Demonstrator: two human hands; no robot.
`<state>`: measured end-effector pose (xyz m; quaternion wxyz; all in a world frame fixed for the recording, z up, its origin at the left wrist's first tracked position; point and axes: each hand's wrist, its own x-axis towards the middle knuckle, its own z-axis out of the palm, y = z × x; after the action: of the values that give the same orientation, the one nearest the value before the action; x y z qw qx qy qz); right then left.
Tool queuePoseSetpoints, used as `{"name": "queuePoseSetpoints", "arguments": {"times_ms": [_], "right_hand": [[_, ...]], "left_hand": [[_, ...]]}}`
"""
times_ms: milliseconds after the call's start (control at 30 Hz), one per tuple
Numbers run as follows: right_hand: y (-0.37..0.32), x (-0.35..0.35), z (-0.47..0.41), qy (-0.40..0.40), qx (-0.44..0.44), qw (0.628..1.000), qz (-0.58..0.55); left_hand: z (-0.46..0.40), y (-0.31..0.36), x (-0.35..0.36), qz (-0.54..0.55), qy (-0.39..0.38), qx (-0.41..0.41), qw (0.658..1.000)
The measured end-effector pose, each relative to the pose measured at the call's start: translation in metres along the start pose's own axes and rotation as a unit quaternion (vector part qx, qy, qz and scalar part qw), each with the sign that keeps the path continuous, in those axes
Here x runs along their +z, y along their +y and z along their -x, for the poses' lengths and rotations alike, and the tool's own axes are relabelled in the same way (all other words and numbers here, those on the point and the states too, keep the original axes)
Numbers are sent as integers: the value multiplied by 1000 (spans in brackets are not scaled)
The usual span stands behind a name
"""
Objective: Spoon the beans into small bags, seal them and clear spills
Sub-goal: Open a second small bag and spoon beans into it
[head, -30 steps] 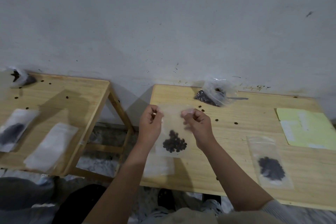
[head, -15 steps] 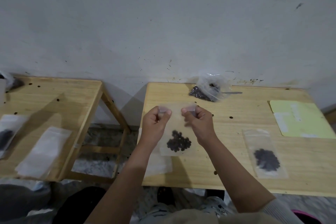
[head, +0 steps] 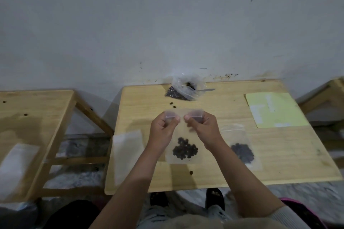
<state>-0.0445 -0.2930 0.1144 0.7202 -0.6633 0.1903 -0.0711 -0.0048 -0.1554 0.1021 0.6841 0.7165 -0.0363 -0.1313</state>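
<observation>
At frame centre I have the left hand (head: 163, 128) and right hand (head: 202, 128) pinching the bag (head: 183, 159) by its top strip, which runs left-right between my thumbs, beans (head: 184, 148) hanging below, so sealing means sliding along it.

A single head-worn wide-angle camera looks forward and down from above the near edge of the tabletop (head: 214, 176), facing the wall (head: 167, 24) behind its far edge; nearby forearms fill the lower frame.
</observation>
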Motion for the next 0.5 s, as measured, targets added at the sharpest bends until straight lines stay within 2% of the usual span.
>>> {"name": "queuePoseSetpoints", "arguments": {"times_ms": [100, 200, 367, 500], "right_hand": [[4, -42, 7, 47, 40, 996, -63], [12, -88, 11, 128, 52, 986, -94], [36, -155, 6, 226, 84, 970, -42], [62, -186, -4, 249, 102, 961, 56]], "left_hand": [[0, -6, 44, 1, 1, -15, 1000], [1, -19, 86, -12, -3, -60, 998], [12, -52, 146, -122, -39, -143, 981], [22, -67, 178, -188, -14, -131, 973]]}}
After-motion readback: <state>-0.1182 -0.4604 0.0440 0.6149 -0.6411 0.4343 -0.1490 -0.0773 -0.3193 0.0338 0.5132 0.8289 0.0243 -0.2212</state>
